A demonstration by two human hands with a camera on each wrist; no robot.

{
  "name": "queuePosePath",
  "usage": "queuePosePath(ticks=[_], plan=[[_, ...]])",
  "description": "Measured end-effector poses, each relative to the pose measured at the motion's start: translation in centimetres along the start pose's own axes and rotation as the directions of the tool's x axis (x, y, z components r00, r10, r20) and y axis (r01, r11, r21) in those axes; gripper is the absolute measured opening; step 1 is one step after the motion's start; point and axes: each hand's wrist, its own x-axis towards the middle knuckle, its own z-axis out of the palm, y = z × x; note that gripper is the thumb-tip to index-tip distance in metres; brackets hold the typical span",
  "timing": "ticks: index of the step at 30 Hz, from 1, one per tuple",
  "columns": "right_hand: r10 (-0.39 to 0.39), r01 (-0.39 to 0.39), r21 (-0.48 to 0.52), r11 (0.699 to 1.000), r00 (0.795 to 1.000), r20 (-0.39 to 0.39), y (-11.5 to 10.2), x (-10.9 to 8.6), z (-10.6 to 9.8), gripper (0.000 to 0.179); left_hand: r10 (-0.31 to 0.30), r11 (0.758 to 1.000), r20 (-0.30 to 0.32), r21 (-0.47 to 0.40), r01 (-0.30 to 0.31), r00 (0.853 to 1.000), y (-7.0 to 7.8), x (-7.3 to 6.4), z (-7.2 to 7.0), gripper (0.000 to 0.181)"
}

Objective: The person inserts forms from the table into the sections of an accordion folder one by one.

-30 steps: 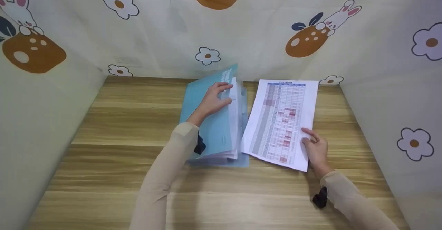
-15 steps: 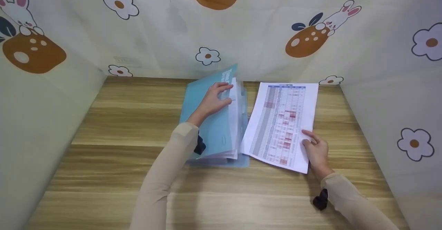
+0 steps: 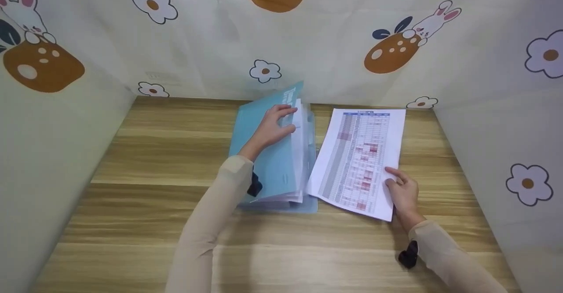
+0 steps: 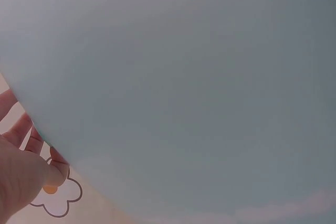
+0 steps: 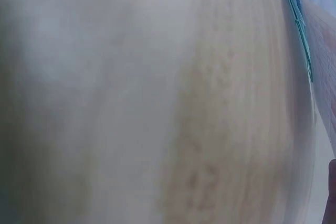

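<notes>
A teal folder lies on the wooden table with its cover raised and white papers inside. My left hand holds the cover by its right edge. In the left wrist view, that hand appears at the lower left, at the edge of the pale cover. To the right, my right hand pinches the right edge of a printed table sheet, its lower left corner near the folder. The right wrist view is mostly blurred, with a strip of the sheet at the far right.
The wooden table extends around both items. A patterned cloth wall stands behind, with pale side walls to the left and right. Dark devices are strapped to both wrists.
The printed sheet has shifted slightly toward me, its top edge now lower, and my right hand has moved down a little with it. My left hand and the folder have stayed put.
</notes>
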Motion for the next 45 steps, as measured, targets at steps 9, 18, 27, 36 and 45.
queuePosePath(ticks=[9,18,27,36,45], plan=[[0.000,0.000,-0.012,1.000,1.000,0.006,0.1,0.1,0.3,0.038,0.004,1.000,0.003,0.005,-0.004,1.000,-0.1,0.0,-0.1,0.050],[-0.004,0.003,0.010,1.000,0.999,0.042,-0.3,0.3,1.2,0.038,0.009,1.000,-0.005,-0.012,-0.009,1.000,0.0,0.0,-0.1,0.049],[-0.037,0.034,0.038,0.999,0.997,0.064,-0.2,0.8,2.3,0.037,-0.009,1.000,0.008,-0.030,0.009,1.000,0.1,0.0,-0.2,0.049],[-0.009,0.007,0.011,1.000,0.984,0.180,-0.6,1.3,3.2,0.038,-0.021,1.000,-0.005,-0.015,0.021,1.000,0.2,-0.1,-0.1,0.049],[0.010,-0.007,-0.014,1.000,0.971,0.239,-1.2,2.3,4.5,0.039,0.010,1.000,-0.023,-0.010,-0.011,1.000,0.0,0.0,0.1,0.048]])
